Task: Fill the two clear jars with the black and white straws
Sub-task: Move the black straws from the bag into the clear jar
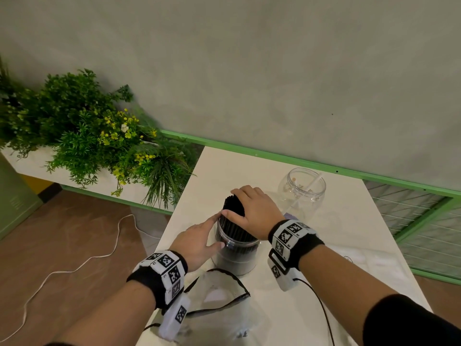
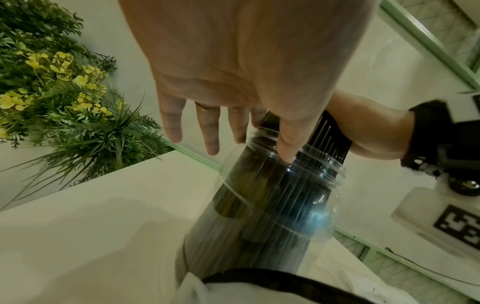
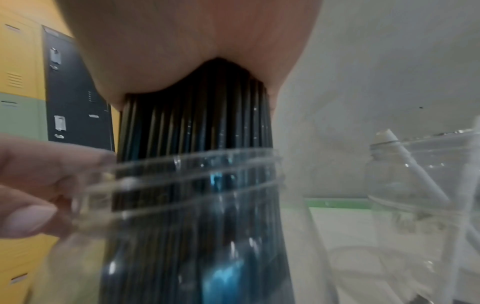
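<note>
Two forearms with black wristbands carrying white blocks of square black-and-white markers reached forward from the bottom of the head view over a white desk (image 1: 336,221). Between them, closest to the viewer, lay a crumpled clear plastic bag (image 1: 219,295) with a dark edge. Just past the bag stood a clear jar (image 1: 235,255), upright and packed with black straws (image 1: 233,208) whose tops stood above its threaded mouth. Gripping the tops of that bundle from above was the right hand (image 1: 252,208), its fingers curled over the far side and its thumb on the near side. At the jar's left side was the left hand (image 1: 199,238); its fingers were straight and slightly spread, the thumb tip touched the jar's threaded neck and the index fingertip reached the straws at the rim. In the left wrist view the other fingers (image 2: 211,131) pointed past the jar without touching it. Farther back and to the right, well apart from the first, stood a second clear jar (image 1: 301,188) holding one white straw (image 1: 314,182) leaning against its rim. Left of the desk was a white planter of green plants with yellow flowers (image 1: 99,136), and a white cord (image 1: 74,268) trailed across the brown floor.
</note>
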Motion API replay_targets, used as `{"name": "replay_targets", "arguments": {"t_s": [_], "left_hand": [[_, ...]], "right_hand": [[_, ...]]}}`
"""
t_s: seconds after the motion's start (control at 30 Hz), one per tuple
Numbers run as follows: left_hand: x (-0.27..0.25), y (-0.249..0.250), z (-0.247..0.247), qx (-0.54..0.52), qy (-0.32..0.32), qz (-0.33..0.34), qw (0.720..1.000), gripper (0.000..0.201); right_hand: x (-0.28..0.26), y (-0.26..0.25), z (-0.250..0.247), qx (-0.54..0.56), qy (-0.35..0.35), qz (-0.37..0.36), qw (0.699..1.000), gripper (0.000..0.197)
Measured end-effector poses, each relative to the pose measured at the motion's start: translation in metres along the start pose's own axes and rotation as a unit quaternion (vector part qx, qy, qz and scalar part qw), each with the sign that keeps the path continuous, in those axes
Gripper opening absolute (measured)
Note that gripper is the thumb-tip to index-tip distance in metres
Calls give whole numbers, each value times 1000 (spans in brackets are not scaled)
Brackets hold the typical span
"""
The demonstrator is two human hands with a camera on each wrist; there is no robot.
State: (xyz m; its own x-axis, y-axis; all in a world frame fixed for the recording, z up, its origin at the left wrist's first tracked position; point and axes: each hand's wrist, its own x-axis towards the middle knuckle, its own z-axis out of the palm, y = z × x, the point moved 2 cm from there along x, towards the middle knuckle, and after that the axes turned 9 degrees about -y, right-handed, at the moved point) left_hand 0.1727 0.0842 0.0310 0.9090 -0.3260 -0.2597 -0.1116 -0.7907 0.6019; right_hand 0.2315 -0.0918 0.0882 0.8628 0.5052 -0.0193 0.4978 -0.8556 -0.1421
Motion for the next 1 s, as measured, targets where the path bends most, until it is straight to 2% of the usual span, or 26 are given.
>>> {"name": "replay_targets", "arguments": {"t_s": [0.07, 0.13, 0.2, 0.27, 0.37, 0.4, 0.47, 0.53, 0.6, 0.67, 0.77, 0.9, 1.0], "left_hand": [[1, -1, -3, -40, -14, 4, 999, 81], [1, 1, -8, -97, -27, 21, 995, 85], [0, 4, -12, -148, -34, 33, 988, 90], [2, 6, -14, -185, -43, 22, 982, 105], [12, 13, -16, -199, -59, 17, 978, 118], [16, 18, -17, -201, -64, 19, 977, 114], [21, 30, -21, -211, -66, 29, 975, 92], [28, 36, -23, -218, -66, 33, 973, 84], [34, 37, -23, -226, -67, 25, 971, 84], [39, 37, -23, -224, -71, 19, 972, 88], [43, 39, -26, -204, -74, 16, 976, 86], [42, 39, -23, -216, -58, 21, 974, 97], [38, 40, -20, -252, -29, 23, 967, 107]], "right_hand": [[-5, 5, -7, 53, -16, -7, 998, 90], [-16, 18, -10, 178, 3, -1, 984, 93], [-30, 36, -6, 320, 10, 23, 947, 106], [-45, 50, 4, 387, -24, 48, 920, 124], [-51, 62, 27, 369, -113, 60, 921, 137], [-50, 63, 34, 377, -132, 55, 915, 135], [-42, 66, 42, 419, -163, 44, 892, 131], [-33, 68, 40, 442, -191, 51, 875, 122], [-23, 70, 34, 451, -223, 50, 863, 105], [-13, 68, 28, 467, -260, 20, 845, 94], [-2, 62, 26, 471, -248, -30, 846, 98], [1, 58, 27, 470, -201, -61, 858, 121], [-1, 55, 24, 469, -176, -67, 863, 118]]}}
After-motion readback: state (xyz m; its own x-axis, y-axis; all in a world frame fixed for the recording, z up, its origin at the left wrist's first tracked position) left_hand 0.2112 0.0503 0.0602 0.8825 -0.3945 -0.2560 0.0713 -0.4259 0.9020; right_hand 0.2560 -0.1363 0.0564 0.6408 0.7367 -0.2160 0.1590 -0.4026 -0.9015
